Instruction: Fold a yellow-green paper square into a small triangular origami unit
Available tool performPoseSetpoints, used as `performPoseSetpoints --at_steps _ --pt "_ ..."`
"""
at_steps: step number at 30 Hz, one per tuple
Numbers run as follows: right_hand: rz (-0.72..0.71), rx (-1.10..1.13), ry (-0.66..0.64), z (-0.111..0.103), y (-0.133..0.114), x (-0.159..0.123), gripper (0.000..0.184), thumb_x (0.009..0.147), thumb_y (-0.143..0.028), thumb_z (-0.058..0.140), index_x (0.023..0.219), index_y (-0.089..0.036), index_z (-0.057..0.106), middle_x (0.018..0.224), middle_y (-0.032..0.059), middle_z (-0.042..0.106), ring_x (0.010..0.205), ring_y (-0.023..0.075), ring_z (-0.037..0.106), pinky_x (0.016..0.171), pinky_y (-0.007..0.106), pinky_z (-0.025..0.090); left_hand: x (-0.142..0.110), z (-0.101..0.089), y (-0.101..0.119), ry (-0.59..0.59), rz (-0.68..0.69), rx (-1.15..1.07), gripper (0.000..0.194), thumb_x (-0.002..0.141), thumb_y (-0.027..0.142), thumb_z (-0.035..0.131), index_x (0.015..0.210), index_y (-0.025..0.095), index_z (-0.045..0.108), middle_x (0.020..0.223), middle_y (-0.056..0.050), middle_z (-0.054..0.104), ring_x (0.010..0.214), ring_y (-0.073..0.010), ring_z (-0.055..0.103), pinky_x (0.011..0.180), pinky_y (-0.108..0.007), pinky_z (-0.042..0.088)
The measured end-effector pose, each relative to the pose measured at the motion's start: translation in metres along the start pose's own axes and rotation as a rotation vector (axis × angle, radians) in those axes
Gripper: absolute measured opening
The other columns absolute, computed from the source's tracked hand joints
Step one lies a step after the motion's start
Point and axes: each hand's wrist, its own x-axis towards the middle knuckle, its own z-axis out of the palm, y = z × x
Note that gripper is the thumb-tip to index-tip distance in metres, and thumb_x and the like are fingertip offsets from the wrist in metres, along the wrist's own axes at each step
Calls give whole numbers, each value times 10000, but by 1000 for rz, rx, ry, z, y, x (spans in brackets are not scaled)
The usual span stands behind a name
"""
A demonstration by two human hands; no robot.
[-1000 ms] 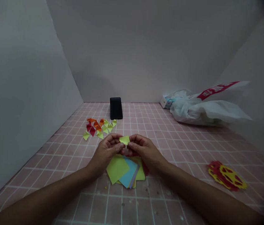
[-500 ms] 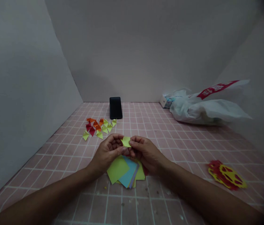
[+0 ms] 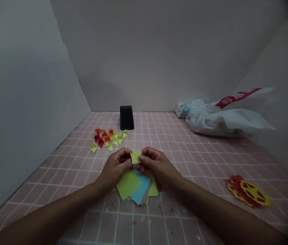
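Observation:
Both hands meet over the pink tiled floor and pinch one small yellow-green paper piece (image 3: 135, 157) between them. My left hand (image 3: 115, 166) grips its left edge with thumb and fingers closed. My right hand (image 3: 157, 165) holds its right edge the same way. Directly under the hands lies a fanned stack of coloured paper squares (image 3: 136, 187), green, blue, purple and yellow. A cluster of small folded paper triangles (image 3: 107, 139), orange, red and yellow-green, lies farther away to the left.
A black phone (image 3: 126, 117) lies near the back wall. A white plastic bag (image 3: 225, 117) with a small box beside it sits at the back right. Red and yellow paper cut-outs (image 3: 248, 191) lie at the right. Grey walls close the left, back and right sides.
The hands have drawn slightly closer together and lower, and the small paper piece now stands more upright between the fingertips.

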Motion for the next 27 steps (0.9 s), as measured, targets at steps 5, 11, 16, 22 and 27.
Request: performPoseSetpoints --at_steps 5,11,16,22,27 --pt "-49 -52 8 3 -5 -1 234 697 -279 763 780 -191 563 635 -43 583 547 99 517 570 242 379 -3 2 3 6 25 40 185 743 288 717 815 156 610 668 7 625 604 -122 573 591 -230 433" --pt "-66 -6 -6 4 -4 -3 170 730 -250 730 814 -194 593 631 -39 584 577 104 534 613 250 403 -4 0 -6 81 183 112 291 789 194 684 1048 205 555 883 -3 585 721 -118 579 656 -229 472" --pt "-110 -147 1 2 -5 -3 139 754 -265 698 845 -206 613 751 -15 584 635 118 549 643 274 450 -5 -2 -7 23 228 240 362 838 146 599 1183 217 516 961 -38 602 837 -153 612 736 -254 487" --pt "-375 -527 -12 2 -11 -5 88 814 -211 615 895 -225 645 901 33 537 798 171 549 672 298 491 -9 -2 1 23 351 493 338 791 53 554 1078 214 626 1011 -46 636 865 -173 622 790 -278 483" --pt "-443 -640 -16 1 -13 -6 83 846 -183 565 846 -224 637 837 31 537 795 181 536 678 304 470 -9 -2 1 -4 350 492 289 810 90 552 1058 216 630 963 -46 640 856 -180 616 782 -284 474"
